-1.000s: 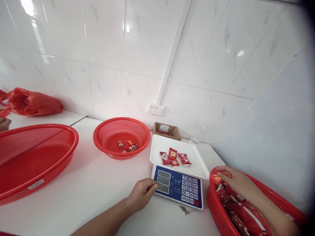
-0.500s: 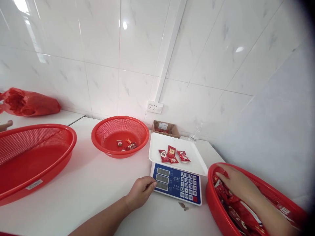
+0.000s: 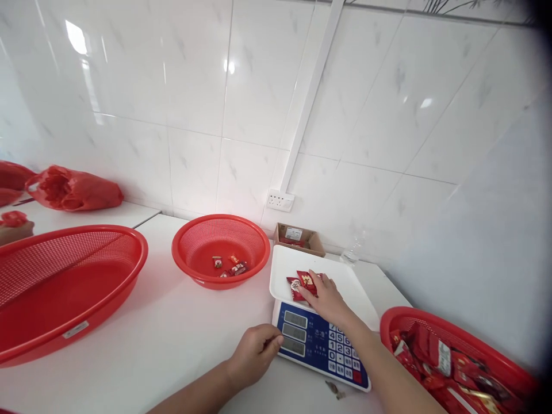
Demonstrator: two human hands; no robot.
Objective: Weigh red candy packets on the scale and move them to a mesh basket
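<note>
My right hand is over the white tray of a digital scale, its fingers apart and touching small red wrapped candies. It partly hides them, so I cannot tell whether a packet is between the fingers. My left hand is closed, thumb against the curled fingers, at the left edge of the scale beside its displays. Nothing shows in it. On the right, a red basket holds many larger red candy packets. A round red basket holds several small candies.
A large red basket stands at left. Behind it are a red plastic bag and another person's hand with something red. A cardboard box, a clear plastic bottle and a wall socket are behind the scale. A small scrap lies in front.
My right hand has moved from inside the right basket to the candies on the scale tray. My left hand stays closed at the scale's edge. The view has shifted slightly.
</note>
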